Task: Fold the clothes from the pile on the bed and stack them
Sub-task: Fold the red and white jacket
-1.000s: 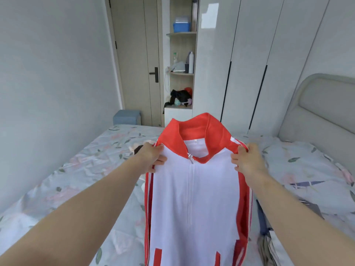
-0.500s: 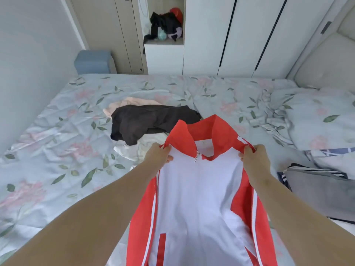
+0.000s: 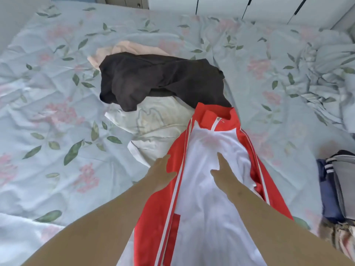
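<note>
Your left hand [image 3: 161, 174] and right hand [image 3: 225, 176] lie flat on the jacket [image 3: 199, 217]; it looks soft and floppy; grab the sleeves.

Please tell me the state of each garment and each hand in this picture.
red and white jacket: flat on the bed, zipped up.
left hand: open, rests at the jacket's red edge.
right hand: open, presses the white front.
black garment: crumpled, on top of the pile.
white garment: crumpled, under the black one.
grey and navy clothes: look folded, partly out of view.
</note>
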`<action>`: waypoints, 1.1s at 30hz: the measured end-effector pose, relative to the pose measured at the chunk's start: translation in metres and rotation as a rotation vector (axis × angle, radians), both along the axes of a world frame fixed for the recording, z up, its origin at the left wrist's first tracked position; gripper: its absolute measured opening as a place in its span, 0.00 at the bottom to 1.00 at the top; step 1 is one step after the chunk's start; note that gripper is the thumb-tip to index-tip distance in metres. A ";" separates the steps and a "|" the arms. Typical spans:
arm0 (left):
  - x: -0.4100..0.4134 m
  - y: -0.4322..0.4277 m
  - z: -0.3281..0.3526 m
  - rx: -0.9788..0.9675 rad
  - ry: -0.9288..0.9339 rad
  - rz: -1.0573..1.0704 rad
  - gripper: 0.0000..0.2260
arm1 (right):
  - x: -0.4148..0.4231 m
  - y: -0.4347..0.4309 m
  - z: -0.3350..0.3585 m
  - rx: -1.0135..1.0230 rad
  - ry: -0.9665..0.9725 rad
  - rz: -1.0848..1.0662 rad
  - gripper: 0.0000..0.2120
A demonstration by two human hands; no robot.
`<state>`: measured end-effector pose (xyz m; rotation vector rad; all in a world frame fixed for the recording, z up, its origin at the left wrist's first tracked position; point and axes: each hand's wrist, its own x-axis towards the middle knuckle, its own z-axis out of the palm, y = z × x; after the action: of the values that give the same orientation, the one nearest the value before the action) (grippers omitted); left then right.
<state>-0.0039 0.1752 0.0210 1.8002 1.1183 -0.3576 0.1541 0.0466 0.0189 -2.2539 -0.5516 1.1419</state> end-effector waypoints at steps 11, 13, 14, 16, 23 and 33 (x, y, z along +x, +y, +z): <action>0.004 -0.052 -0.078 0.377 0.368 -0.133 0.39 | -0.006 0.005 -0.086 -0.347 0.077 0.237 0.37; 0.010 -0.060 -0.082 0.458 0.434 -0.169 0.32 | -0.002 0.008 -0.084 -0.373 0.123 0.238 0.36; 0.010 -0.060 -0.084 0.506 0.424 -0.159 0.26 | 0.000 0.009 -0.083 -0.371 0.146 0.233 0.36; 0.008 -0.051 -0.083 0.596 0.343 -0.143 0.15 | 0.004 0.009 -0.081 -0.364 0.180 0.220 0.35; -0.007 0.049 -0.042 0.567 0.076 0.562 0.11 | 0.004 0.008 -0.089 -0.420 0.183 0.254 0.36; 0.040 0.041 -0.063 0.091 -0.441 0.484 0.30 | -0.002 0.006 -0.093 -0.469 0.187 0.277 0.36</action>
<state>0.0360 0.2158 -0.0421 1.5158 1.2096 0.3664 0.1522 0.0525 -0.0744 -2.4664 -0.5783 1.7547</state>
